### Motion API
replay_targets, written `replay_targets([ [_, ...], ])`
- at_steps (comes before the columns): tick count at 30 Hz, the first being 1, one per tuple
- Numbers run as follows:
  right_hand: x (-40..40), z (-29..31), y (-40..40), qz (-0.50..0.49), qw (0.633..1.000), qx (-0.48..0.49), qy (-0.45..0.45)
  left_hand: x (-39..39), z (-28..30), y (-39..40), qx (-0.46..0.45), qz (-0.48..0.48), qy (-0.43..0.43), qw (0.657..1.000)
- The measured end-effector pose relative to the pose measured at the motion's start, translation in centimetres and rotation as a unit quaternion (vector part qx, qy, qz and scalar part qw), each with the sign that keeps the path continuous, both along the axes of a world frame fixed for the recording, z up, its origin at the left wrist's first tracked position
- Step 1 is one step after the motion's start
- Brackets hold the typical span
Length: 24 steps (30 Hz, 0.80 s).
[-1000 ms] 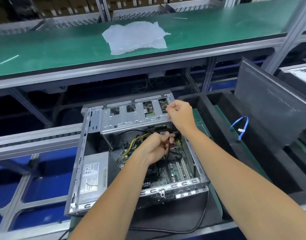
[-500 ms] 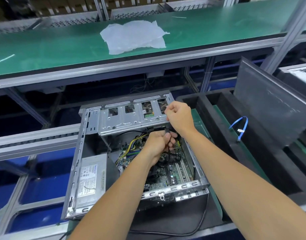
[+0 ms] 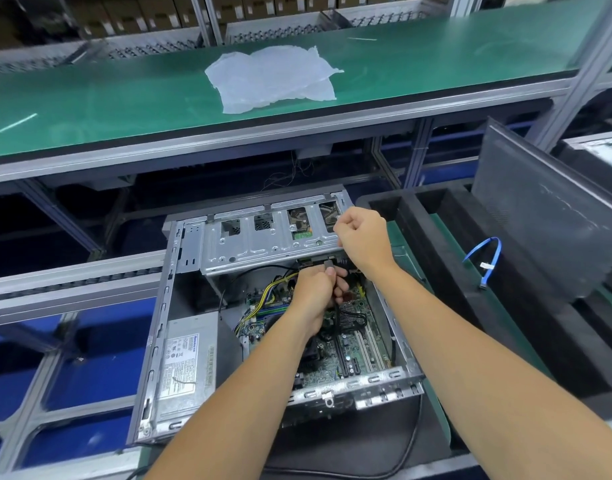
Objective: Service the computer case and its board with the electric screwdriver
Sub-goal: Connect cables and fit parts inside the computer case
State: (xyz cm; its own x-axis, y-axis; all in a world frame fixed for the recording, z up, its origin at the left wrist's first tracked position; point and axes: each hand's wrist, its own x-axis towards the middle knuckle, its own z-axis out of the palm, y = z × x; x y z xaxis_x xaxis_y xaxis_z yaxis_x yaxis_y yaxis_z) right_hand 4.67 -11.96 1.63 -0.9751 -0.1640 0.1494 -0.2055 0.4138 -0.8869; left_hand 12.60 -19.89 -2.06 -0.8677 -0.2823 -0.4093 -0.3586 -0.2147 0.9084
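Your left hand (image 3: pixel 315 289) pinches a black cable (image 3: pixel 339 313) inside the open computer case (image 3: pixel 166 306). Your right hand (image 3: pixel 365 237) rests at the drive cage (image 3: pixel 263 244), fingers curled; can't tell what they grip.

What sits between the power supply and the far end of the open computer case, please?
In the head view, the silver drive cage spans the computer case beyond the power supply, and the right hand grips its corner.
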Motion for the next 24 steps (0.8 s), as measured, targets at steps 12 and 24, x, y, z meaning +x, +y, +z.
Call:
replay_targets([
  [12, 0.1, 0.1, 0.0, 0.004, 1.000, -0.007, 0.004, -0.2, 0.9, 0.4, -0.011, -0.003, -0.006, 1.000],
  [24, -0.1, 0.0, 0.0, 0.008, 1.000, -0.003, 0.016, -0.7, 1.2, 0.6, 0.002, 0.035, -0.031, 0.999],
])
